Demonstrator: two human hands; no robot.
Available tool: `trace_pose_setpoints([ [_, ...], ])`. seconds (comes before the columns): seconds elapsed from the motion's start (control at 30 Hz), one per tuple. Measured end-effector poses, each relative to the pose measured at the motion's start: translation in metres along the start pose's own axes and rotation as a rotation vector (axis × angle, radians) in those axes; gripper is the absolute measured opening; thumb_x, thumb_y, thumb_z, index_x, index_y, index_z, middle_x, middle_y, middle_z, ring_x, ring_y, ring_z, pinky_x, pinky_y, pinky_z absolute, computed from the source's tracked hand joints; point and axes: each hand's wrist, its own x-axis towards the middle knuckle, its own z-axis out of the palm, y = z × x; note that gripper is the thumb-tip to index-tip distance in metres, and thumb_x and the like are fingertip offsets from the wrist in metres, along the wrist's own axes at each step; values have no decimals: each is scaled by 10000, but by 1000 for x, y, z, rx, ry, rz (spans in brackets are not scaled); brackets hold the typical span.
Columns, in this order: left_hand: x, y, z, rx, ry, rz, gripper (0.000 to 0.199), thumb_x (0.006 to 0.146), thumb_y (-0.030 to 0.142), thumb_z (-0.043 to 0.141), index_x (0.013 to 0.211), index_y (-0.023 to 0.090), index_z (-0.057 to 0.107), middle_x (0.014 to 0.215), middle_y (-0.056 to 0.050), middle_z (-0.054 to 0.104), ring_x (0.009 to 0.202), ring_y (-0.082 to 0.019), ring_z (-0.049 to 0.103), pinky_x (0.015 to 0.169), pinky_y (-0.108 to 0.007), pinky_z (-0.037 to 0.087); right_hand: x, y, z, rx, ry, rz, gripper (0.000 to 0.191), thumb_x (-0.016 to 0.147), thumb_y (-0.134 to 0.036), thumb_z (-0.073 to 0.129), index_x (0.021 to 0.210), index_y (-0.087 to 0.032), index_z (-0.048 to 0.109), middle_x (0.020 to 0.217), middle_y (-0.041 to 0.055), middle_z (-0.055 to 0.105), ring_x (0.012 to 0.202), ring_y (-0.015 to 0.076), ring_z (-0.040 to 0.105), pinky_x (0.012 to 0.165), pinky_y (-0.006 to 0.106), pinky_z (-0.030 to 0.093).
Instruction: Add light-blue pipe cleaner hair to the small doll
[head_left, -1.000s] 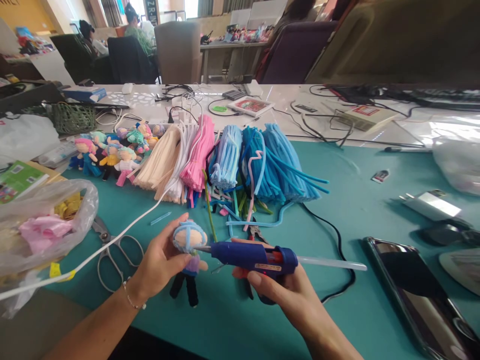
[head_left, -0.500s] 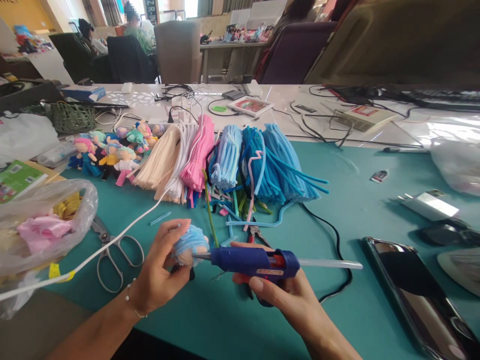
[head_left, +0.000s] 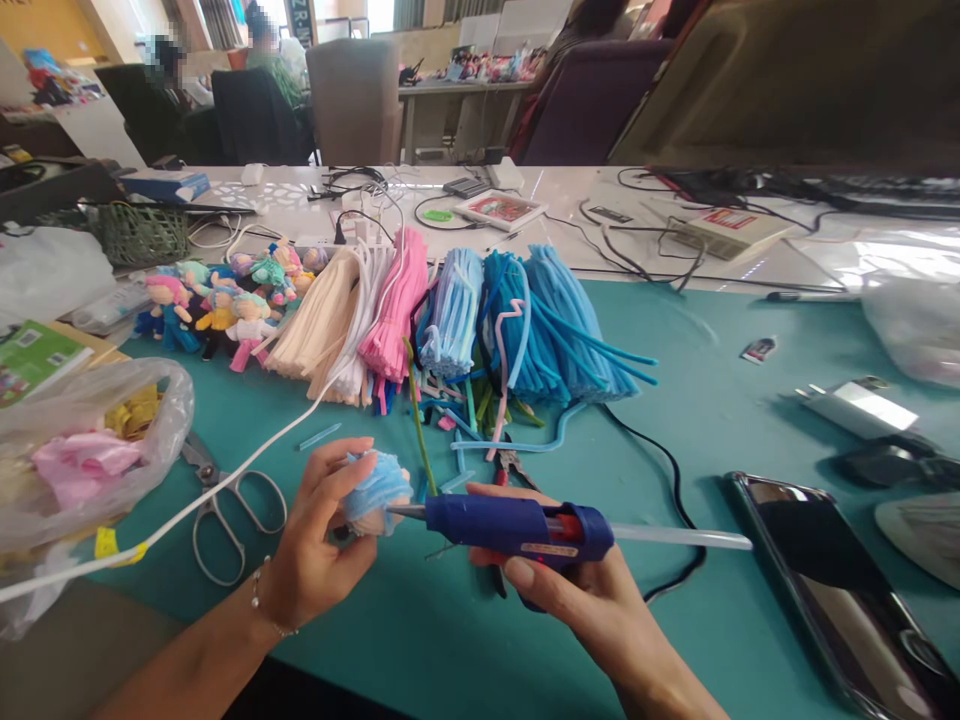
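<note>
In my left hand (head_left: 319, 525) is a small doll head (head_left: 377, 488) with light blue pipe-cleaner hair and a peach face; my fingers are closed round its left side. My right hand (head_left: 570, 580) grips a dark blue glue gun (head_left: 487, 527), its metal nozzle pointing left and meeting the head's lower right side. Whether the tip presses on it I cannot tell. A clear glue stick (head_left: 682, 537) sticks out of the gun's back end. Behind the gun lie red-handled pliers (head_left: 512, 465), partly covered by it and my right hand.
Bundles of pipe cleaners in peach (head_left: 319, 325), pink (head_left: 394, 315) and blue (head_left: 581, 325) lie at the back of the green mat. Finished small dolls (head_left: 240, 310) sit left of them. Scissors (head_left: 221, 510), a plastic bag (head_left: 169, 440), a white cable (head_left: 255, 463) and a phone (head_left: 832, 600) surround my hands.
The doll head has turned slightly in my left hand and moved a little left. The glue gun has shifted slightly right, its nozzle still at the head.
</note>
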Motion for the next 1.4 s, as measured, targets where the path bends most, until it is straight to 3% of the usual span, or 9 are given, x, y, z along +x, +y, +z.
trace_pose_setpoints([
  [0.53,1,1,-2,174,36,66,716,855,-14,526,1468,346,436,1334,-151,526,1217,-308,599,774,-353,621,-3,0,-1,-25,-3,-30,695,731,-645,780,1240,-177,711,963,149,789,898,340,755,764,417,628],
  [0.87,0,2,-2,204,40,69,702,857,-3,532,1462,340,444,1317,-155,540,1221,-299,588,716,-306,622,-3,0,0,-37,5,-40,668,734,-643,776,1218,-185,726,929,132,786,867,332,753,720,390,628],
  [1.27,3,2,0,164,47,144,786,850,-48,551,1505,361,403,1322,-120,497,1192,-248,579,824,-317,634,-2,-6,6,16,38,55,675,691,-623,811,1177,-159,740,815,106,768,808,285,705,640,336,580],
  [1.4,3,1,0,183,64,175,776,849,-45,559,1498,354,416,1313,-113,510,1175,-241,580,836,-322,629,-2,-5,8,57,46,76,664,667,-610,839,1161,-176,746,718,60,720,798,269,692,699,346,578],
])
